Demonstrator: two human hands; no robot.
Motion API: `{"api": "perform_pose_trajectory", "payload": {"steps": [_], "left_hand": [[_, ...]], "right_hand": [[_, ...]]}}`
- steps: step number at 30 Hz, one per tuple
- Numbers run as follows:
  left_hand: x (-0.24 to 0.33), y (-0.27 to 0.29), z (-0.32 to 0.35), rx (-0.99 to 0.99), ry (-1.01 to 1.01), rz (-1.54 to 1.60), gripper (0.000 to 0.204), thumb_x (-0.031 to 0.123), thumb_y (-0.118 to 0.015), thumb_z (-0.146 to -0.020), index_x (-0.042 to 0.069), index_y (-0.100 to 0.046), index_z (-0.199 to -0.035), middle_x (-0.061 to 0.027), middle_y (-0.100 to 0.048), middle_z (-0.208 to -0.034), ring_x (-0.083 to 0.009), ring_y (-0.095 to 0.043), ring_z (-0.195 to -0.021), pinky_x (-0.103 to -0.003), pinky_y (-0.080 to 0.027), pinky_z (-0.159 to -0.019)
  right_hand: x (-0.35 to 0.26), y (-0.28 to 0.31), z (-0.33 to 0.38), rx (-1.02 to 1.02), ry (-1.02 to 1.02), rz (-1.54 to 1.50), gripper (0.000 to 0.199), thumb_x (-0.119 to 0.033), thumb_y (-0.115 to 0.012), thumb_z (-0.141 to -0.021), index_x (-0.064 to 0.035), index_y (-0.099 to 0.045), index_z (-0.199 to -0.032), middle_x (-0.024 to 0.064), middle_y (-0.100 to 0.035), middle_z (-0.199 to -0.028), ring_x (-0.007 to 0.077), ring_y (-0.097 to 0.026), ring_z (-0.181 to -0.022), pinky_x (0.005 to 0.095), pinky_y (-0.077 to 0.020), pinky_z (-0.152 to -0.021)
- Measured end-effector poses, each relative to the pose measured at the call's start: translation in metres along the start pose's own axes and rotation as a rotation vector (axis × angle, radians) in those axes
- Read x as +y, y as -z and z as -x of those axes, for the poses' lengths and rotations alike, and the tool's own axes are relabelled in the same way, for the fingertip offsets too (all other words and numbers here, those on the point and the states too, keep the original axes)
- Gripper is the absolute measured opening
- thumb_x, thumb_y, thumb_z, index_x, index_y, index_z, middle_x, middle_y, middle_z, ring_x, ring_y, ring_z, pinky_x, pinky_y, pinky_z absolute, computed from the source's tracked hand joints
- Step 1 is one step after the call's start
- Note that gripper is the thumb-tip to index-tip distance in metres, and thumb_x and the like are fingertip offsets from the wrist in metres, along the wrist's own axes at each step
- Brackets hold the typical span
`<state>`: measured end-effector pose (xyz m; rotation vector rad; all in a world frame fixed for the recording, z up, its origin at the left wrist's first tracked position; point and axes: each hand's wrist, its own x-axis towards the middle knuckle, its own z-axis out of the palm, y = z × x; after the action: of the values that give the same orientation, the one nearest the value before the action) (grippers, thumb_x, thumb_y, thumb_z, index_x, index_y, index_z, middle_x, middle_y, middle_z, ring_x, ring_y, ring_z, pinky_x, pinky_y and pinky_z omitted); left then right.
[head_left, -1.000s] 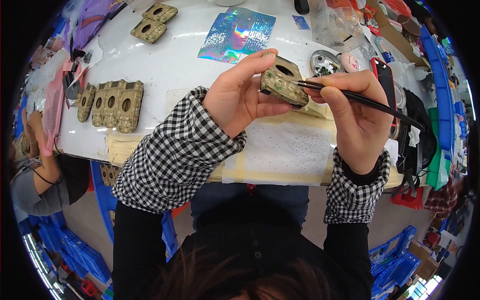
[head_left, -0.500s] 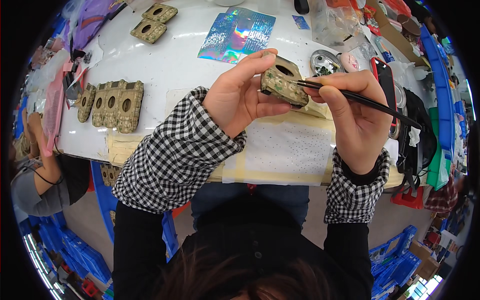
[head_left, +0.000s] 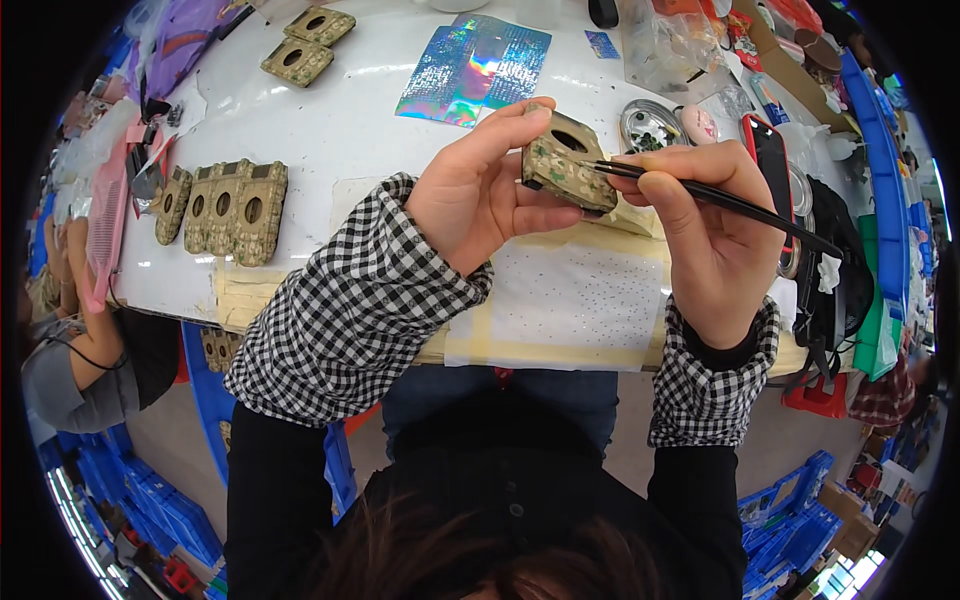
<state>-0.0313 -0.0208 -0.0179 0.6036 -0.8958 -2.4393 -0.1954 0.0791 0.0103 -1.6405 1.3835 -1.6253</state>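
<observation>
My left hand (head_left: 480,190) grips a camouflage-patterned toy tank hull (head_left: 560,172) above the table, with its round hole facing up. Black tweezers (head_left: 740,207) are pinched in my right hand (head_left: 712,215), their tips touching or nearly touching the hull's patterned side. Whether the tips hold anything is too small to see. Beneath my hands, a white sheet dotted with small dark specks (head_left: 575,310) lies taped to the table's near edge. Several similar hulls (head_left: 223,208) stand in a row at the left, and two more (head_left: 297,62) lie at the far left.
Shiny holographic sheets (head_left: 470,75) lie beyond my hands. To the right are a round metal dish (head_left: 648,125), a red-edged phone (head_left: 765,165) and a black bag (head_left: 832,260). A pink comb-like piece (head_left: 108,215) stands left, near another person's arm (head_left: 92,340). Blue crates (head_left: 140,490) line the floor.
My hands, the hull and the tweezers look the same. At the left, the other person's hands have shifted slightly.
</observation>
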Motion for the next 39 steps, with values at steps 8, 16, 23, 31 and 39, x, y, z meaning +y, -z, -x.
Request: {"api": "perform_pose_trajectory", "payload": {"steps": [8, 16, 23, 31, 39], "left_hand": [[0.000, 0.001, 0.000, -0.011, 0.007, 0.015, 0.049, 0.031, -0.041, -0.096, 0.006, -0.034, -0.138, -0.0179, -0.059, -0.116, -0.0324, -0.065, -0.094, -0.029, -0.059, -0.074], [0.000, 0.004, -0.002, -0.018, 0.015, 0.054, 0.047, 0.029, -0.042, -0.097, 0.006, -0.033, -0.136, -0.0257, -0.053, -0.122, -0.0333, -0.064, -0.096, -0.030, -0.060, -0.073], [-0.002, 0.006, -0.003, -0.030, 0.024, 0.079, 0.044, 0.029, -0.042, -0.097, 0.007, -0.033, -0.135, -0.0282, -0.052, -0.123, -0.0335, -0.064, -0.096, -0.031, -0.060, -0.072], [-0.002, 0.007, -0.006, -0.021, 0.018, 0.099, 0.042, 0.029, -0.041, -0.097, 0.007, -0.035, -0.133, -0.0278, -0.052, -0.122, -0.0334, -0.065, -0.095, -0.030, -0.060, -0.072], [-0.001, 0.004, -0.003, -0.029, 0.035, 0.110, 0.042, 0.029, -0.041, -0.097, 0.008, -0.035, -0.133, -0.0278, -0.053, -0.121, -0.0337, -0.065, -0.094, -0.030, -0.060, -0.071]], "right_hand": [[0.000, 0.002, 0.001, -0.007, -0.006, -0.013, 0.013, -0.002, -0.066, -0.084, 0.0031, -0.061, -0.094, 0.0040, -0.058, -0.081, 0.0086, -0.057, -0.073, 0.0211, -0.0465, -0.066], [-0.012, 0.020, 0.012, 0.161, 0.095, 0.076, 0.010, -0.005, -0.056, -0.091, 0.0039, -0.059, -0.094, 0.0075, -0.060, -0.083, 0.0136, -0.060, -0.074, 0.0244, -0.0473, -0.069], [0.000, 0.034, 0.022, 0.073, 0.100, 0.792, 0.013, -0.004, -0.069, -0.077, -0.0025, -0.065, -0.089, 0.0086, -0.056, -0.074, 0.0237, -0.053, -0.073, 0.0306, -0.0429, -0.065], [0.010, 0.020, 0.019, -0.010, 0.231, 0.957, 0.019, -0.008, -0.075, -0.068, -0.0033, -0.064, -0.082, 0.0098, -0.055, -0.073, 0.0268, -0.055, -0.077, 0.0356, -0.0454, -0.064], [-0.015, 0.020, 0.014, 0.182, 0.342, 0.878, 0.019, -0.002, -0.075, -0.067, -0.0025, -0.065, -0.084, 0.0096, -0.057, -0.073, 0.0246, -0.056, -0.071, 0.0330, -0.0451, -0.062]]}}
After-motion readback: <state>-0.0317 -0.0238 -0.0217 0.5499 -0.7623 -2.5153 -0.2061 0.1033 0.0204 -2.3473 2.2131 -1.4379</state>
